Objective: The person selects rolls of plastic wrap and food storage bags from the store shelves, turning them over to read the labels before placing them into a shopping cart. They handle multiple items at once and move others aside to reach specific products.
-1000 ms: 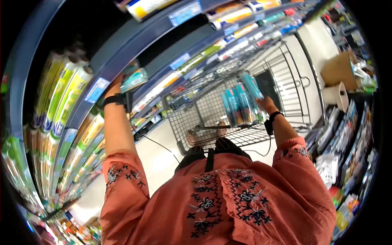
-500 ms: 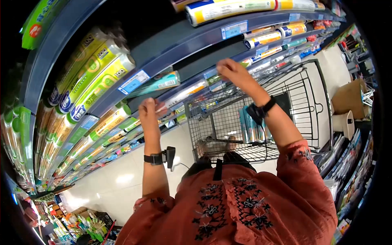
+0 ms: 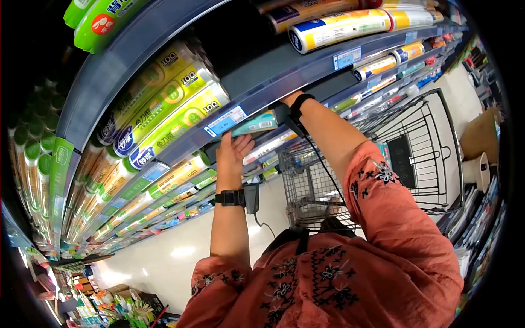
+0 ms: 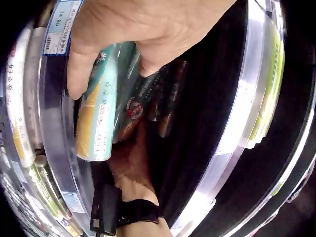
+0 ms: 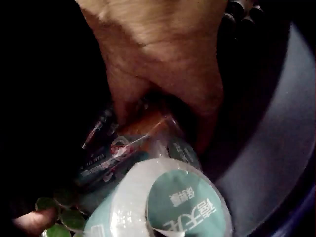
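In the head view, the left hand [image 3: 234, 150] is at the shelf edge, fingers spread beside a teal roll [image 3: 256, 124]. The left wrist view has the left hand [image 4: 143, 29] over that teal-and-yellow roll [image 4: 101, 116], with darker rolls [image 4: 136, 106] behind it. The right hand [image 3: 292, 99] reaches into the shelf, its fingers hidden from the head camera. Seen from the right wrist, the right hand [image 5: 163, 59] has thumb and fingers around the orange end of a dark package [image 5: 148, 121]; the teal roll's round end [image 5: 187, 202] faces that camera.
Green-and-yellow rolls [image 3: 180, 117] stand left of the hands, and yellow-white rolls [image 3: 344, 27] lie on the shelf above. Price labels line the shelf edge [image 3: 284, 87]. A wire shopping cart [image 3: 421, 147] is at the right, beside a brown box [image 3: 481, 131].
The left hand went from the shelf back to the body side, then up again beside the teal roll. The right hand left the teal packages in the cart and moved into the shelf.
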Tool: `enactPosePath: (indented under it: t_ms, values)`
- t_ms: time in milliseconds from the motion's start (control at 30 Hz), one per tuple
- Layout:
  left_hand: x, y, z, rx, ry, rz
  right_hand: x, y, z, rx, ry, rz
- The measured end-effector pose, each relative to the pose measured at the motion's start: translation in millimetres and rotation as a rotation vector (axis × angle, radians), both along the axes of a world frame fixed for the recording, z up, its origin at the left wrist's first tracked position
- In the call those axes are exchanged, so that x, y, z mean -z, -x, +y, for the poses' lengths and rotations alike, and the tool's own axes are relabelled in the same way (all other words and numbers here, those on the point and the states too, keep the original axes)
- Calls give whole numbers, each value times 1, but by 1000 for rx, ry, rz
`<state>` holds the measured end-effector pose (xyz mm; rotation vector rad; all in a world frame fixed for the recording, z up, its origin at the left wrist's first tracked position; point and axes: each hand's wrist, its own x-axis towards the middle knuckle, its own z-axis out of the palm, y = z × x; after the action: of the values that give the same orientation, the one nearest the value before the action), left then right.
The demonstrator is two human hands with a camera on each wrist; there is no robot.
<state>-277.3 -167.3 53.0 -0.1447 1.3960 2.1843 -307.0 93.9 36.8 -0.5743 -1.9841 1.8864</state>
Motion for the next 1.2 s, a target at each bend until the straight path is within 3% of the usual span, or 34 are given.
enactPosePath:
  t_ms: [167,400,500,567,633,767,933,1033,1200]
  values:
    - [13,11,0,-3,14,-80,-11,-6,7,-105,105,-52]
    - [-22,-12,15,-58,-95,-73,-49,-44,-11,-513,198,-216]
    - [-16,-16,0,-2,-90,-47,-47,-55,-24,-620,163,-242]
    - [-23,-27,2,-96,-89,-4,-53,-70,-31,-629,91,-279]
    - [-37,-35,-3,15,-11,54,-53,-78,-36,-670,65,-337]
    - [-63,-59,2,53,90,111,-48,-103,-47,-647,173,-221]
    - [-49,-86,-2,116,135,147,-56,-177,-58,-625,467,-219]
    - [-34,-108,-8,219,118,112,-49,-225,-60,-565,427,-261]
    - [-25,-171,3,380,106,34,-56,-313,-46,-530,595,-217]
